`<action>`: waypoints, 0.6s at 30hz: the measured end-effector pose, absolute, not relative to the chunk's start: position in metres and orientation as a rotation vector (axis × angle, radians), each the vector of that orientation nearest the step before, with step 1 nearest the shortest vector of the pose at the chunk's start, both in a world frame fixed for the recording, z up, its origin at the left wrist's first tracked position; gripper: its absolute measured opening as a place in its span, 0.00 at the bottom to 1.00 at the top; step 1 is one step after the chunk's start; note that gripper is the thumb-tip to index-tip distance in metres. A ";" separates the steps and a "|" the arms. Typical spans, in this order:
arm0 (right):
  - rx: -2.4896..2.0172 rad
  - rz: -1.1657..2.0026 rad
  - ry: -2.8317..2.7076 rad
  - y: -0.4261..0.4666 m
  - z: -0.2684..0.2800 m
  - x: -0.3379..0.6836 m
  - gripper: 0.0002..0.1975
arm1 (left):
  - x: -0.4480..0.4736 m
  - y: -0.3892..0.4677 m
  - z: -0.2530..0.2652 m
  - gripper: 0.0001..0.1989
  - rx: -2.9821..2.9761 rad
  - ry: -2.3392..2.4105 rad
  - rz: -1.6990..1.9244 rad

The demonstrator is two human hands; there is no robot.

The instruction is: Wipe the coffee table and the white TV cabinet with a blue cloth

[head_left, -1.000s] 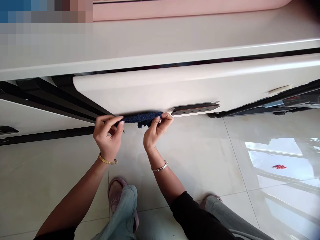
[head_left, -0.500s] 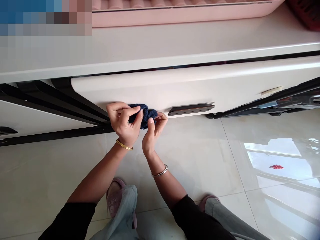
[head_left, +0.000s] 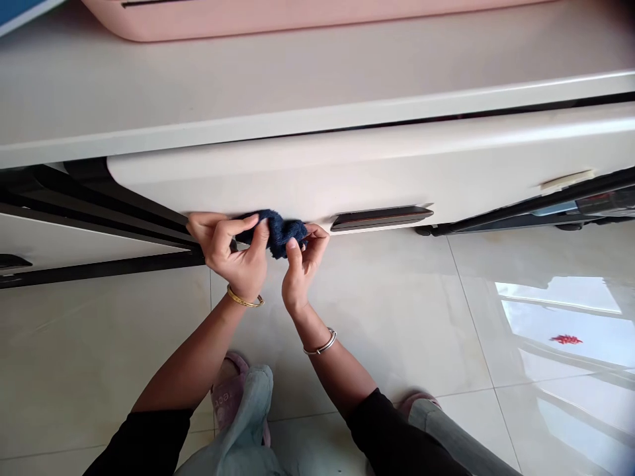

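A dark blue fluffy cloth (head_left: pixel 278 231), bunched up, is stretched between my two hands at the front of a white drawer (head_left: pixel 278 175). My left hand (head_left: pixel 233 248), with a gold bracelet at the wrist, pinches the cloth's left end between thumb and fingers. The right end is gripped by my right hand (head_left: pixel 303 261), which wears a silver bangle lower on the wrist. Its thumb lies on the near side and the fingers go behind. Just right of that hand is the drawer's dark handle (head_left: pixel 381 217). The cloth's far side is hidden.
Above the drawer runs a white top (head_left: pixel 297 92) with a pink case (head_left: pixel 248 23) at its back. Black frame bars (head_left: pixel 139 198) stand at the left. Below lies a glossy tiled floor (head_left: pixel 387 311), with my slippered feet on it and window reflections at the right.
My left hand has shifted left, away from the right hand, and the cloth between them is drawn out longer. My view has also moved slightly, showing less of the pink case.
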State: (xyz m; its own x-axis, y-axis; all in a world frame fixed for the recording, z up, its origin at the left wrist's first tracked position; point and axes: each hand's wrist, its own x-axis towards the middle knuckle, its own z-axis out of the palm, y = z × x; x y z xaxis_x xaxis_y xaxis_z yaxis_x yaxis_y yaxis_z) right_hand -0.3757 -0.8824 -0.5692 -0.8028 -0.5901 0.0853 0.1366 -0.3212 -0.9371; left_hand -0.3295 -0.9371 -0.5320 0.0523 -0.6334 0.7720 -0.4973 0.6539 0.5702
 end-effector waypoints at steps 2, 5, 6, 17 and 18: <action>-0.586 -2.127 1.482 -0.882 -0.571 -0.376 0.18 | -0.330 -0.936 -0.533 0.08 0.994 -1.585 -0.121; -0.585 -2.132 1.464 -0.883 -0.571 -0.377 0.17 | -0.336 -0.936 -0.531 0.09 1.050 -1.610 -0.052; -0.579 -2.150 1.449 -0.883 -0.570 -0.377 0.17 | -0.337 -0.936 -0.530 0.10 1.047 -1.623 -0.036; -0.570 -2.133 1.344 -0.879 -0.572 -0.379 0.15 | -0.332 -0.938 -0.534 0.08 1.075 -1.669 -0.108; -0.569 -2.136 1.336 -0.879 -0.572 -0.378 0.15 | -0.332 -0.938 -0.533 0.08 1.062 -1.672 -0.083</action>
